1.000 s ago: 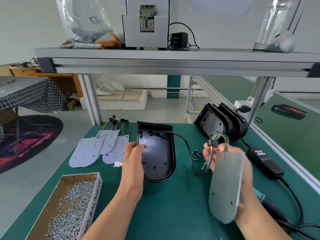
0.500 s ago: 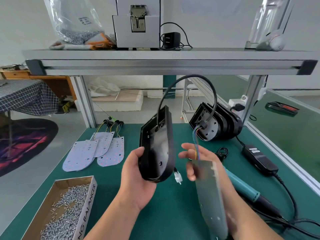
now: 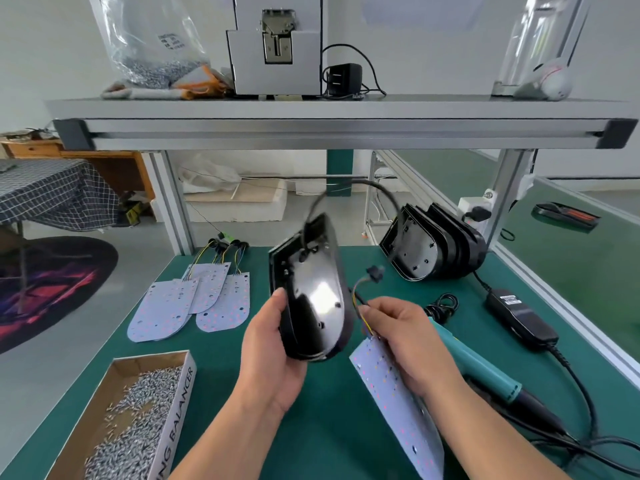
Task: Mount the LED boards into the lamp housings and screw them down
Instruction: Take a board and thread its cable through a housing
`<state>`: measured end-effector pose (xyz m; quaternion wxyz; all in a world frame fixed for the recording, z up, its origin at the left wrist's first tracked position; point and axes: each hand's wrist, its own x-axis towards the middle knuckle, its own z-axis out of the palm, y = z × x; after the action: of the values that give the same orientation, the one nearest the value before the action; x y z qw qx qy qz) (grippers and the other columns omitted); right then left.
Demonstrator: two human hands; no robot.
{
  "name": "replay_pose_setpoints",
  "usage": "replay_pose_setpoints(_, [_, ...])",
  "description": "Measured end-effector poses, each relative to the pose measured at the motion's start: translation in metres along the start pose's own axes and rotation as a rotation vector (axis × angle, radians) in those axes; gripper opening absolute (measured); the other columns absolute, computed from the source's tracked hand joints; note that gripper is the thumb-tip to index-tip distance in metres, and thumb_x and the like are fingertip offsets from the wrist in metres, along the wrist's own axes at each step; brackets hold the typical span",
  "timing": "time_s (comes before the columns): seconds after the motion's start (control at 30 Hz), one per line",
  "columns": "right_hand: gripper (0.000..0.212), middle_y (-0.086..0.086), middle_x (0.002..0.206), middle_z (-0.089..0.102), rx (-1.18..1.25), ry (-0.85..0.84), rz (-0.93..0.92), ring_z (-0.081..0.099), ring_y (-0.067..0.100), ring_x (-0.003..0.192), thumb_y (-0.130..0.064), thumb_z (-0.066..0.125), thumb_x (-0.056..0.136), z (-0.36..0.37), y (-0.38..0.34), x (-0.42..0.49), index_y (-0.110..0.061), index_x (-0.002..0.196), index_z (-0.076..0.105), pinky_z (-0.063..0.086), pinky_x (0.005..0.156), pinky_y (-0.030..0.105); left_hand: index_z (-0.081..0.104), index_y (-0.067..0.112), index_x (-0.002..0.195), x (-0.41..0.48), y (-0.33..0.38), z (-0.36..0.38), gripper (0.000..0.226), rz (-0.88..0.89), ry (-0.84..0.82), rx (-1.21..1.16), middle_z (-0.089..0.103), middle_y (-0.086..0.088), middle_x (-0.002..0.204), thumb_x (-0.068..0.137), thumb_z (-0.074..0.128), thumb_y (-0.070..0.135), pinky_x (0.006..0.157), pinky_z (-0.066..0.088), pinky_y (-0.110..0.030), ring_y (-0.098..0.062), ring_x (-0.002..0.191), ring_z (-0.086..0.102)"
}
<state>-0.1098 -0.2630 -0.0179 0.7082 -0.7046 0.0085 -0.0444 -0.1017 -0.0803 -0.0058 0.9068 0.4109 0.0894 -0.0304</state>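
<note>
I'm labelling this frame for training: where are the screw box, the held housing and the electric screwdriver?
screw box (image 3: 175,424): head view, printed side wall.
held housing (image 3: 320,301): head view, glossy black face.
electric screwdriver (image 3: 485,370): head view, teal barrel.

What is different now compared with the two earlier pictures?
The left hand took hold of the black housing, which lay flat on the mat, and lifted it; it is now held tilted in the air. The right hand turned the LED board it holds, so the LED side now faces up. The spare boards, the screw box and the stacked housings stayed in place.
</note>
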Motion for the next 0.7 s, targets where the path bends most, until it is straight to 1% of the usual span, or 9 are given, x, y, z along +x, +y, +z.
replay_pose_setpoints(0.1, [0.043, 0.01, 0.069, 0.038, 0.006, 0.078, 0.034, 0.03, 0.026, 0.066, -0.033, 0.074, 0.087, -0.008, 0.005, 0.005, 0.0, 0.073, 0.051, 0.027, 0.062, 0.039, 0.078, 0.016, 0.1, 0.014, 0.008, -0.01, 0.026, 0.159, 0.25, -0.039, 0.082, 0.005, 0.105, 0.11, 0.055, 0.021, 0.085, 0.059, -0.034, -0.016, 0.1, 0.077])
replay_pose_setpoints(0.17, [0.032, 0.014, 0.072, 0.044, 0.084, 0.13, 0.083, 0.033, 0.026, 0.064, -0.021, 0.071, 0.098, -0.014, 0.01, 0.009, -0.004, 0.073, 0.061, 0.026, 0.058, 0.036, 0.07, 0.018, 0.093, 0.023, 0.014, -0.022, 0.021, 0.242, 0.42, 0.027, 0.08, 0.008, 0.094, 0.109, 0.055, 0.021, 0.087, 0.055, -0.035, -0.019, 0.096, 0.073])
replay_pose_setpoints(0.27, [0.028, 0.014, 0.071, 0.048, 0.118, 0.177, 0.097, 0.041, 0.02, 0.055, -0.018, 0.066, 0.103, -0.015, 0.014, 0.012, -0.01, 0.075, 0.067, 0.031, 0.052, 0.029, 0.063, 0.018, 0.092, 0.031, 0.006, -0.035, 0.018, 0.209, 0.49, 0.192, 0.071, 0.003, 0.092, 0.108, 0.056, 0.021, 0.083, 0.046, -0.036, -0.022, 0.089, 0.061])
replay_pose_setpoints(0.37, [0.028, 0.014, 0.069, 0.05, 0.19, 0.232, 0.098, 0.042, 0.021, 0.055, -0.016, 0.065, 0.104, -0.015, 0.013, 0.013, -0.008, 0.077, 0.067, 0.033, 0.053, 0.03, 0.068, 0.018, 0.108, 0.033, -0.011, -0.036, 0.012, 0.203, 0.412, 0.362, 0.075, -0.001, 0.103, 0.106, 0.058, 0.012, 0.08, 0.055, -0.034, -0.021, 0.085, 0.065])
replay_pose_setpoints(0.47, [0.028, 0.01, 0.067, 0.058, 0.349, 0.268, 0.133, 0.048, 0.021, 0.051, -0.013, 0.062, 0.106, -0.016, 0.009, 0.013, -0.007, 0.078, 0.065, 0.039, 0.052, 0.03, 0.067, 0.031, 0.118, 0.027, -0.021, -0.033, 0.034, 0.25, 0.319, 0.548, 0.077, 0.005, 0.107, 0.1, 0.058, 0.003, 0.084, 0.059, -0.039, -0.021, 0.095, 0.072])
replay_pose_setpoints(0.53, [0.031, 0.007, 0.07, 0.06, 0.414, 0.308, 0.119, 0.05, 0.021, 0.053, -0.012, 0.06, 0.107, -0.013, 0.009, 0.013, -0.009, 0.076, 0.064, 0.039, 0.057, 0.032, 0.064, 0.035, 0.125, 0.022, -0.027, -0.027, 0.044, 0.221, 0.202, 0.621, 0.077, 0.006, 0.103, 0.098, 0.055, 0.002, 0.075, 0.056, -0.035, -0.019, 0.087, 0.07])
replay_pose_setpoints(0.6, [0.033, 0.005, 0.067, 0.06, 0.439, 0.359, 0.101, 0.05, 0.019, 0.053, -0.013, 0.059, 0.108, -0.008, 0.009, 0.011, -0.011, 0.075, 0.064, 0.037, 0.058, 0.032, 0.05, 0.05, 0.141, 0.016, -0.034, -0.021, 0.054, 0.196, 0.101, 0.701, 0.071, 0.003, 0.093, 0.104, 0.054, 0.011, 0.067, 0.053, -0.033, -0.016, 0.072, 0.062])
replay_pose_setpoints(0.63, [0.032, 0.003, 0.065, 0.059, 0.443, 0.384, 0.093, 0.049, 0.018, 0.051, -0.013, 0.059, 0.108, -0.006, 0.009, 0.01, -0.011, 0.076, 0.063, 0.037, 0.057, 0.031, 0.042, 0.06, 0.147, 0.012, -0.037, -0.018, 0.056, 0.191, 0.051, 0.709, 0.068, -0.001, 0.091, 0.108, 0.053, 0.02, 0.068, 0.054, -0.036, -0.015, 0.072, 0.06])
replay_pose_setpoints(0.7, [0.03, 0.001, 0.06, 0.056, 0.458, 0.436, 0.077, 0.047, 0.016, 0.047, -0.012, 0.058, 0.108, -0.006, 0.007, 0.01, -0.01, 0.079, 0.062, 0.038, 0.053, 0.028, 0.052, 0.063, 0.137, 0.003, -0.041, -0.012, 0.035, 0.223, -0.054, 0.693, 0.075, 0.004, 0.102, 0.113, 0.049, 0.039, 0.086, 0.057, -0.038, -0.01, 0.091, 0.069])
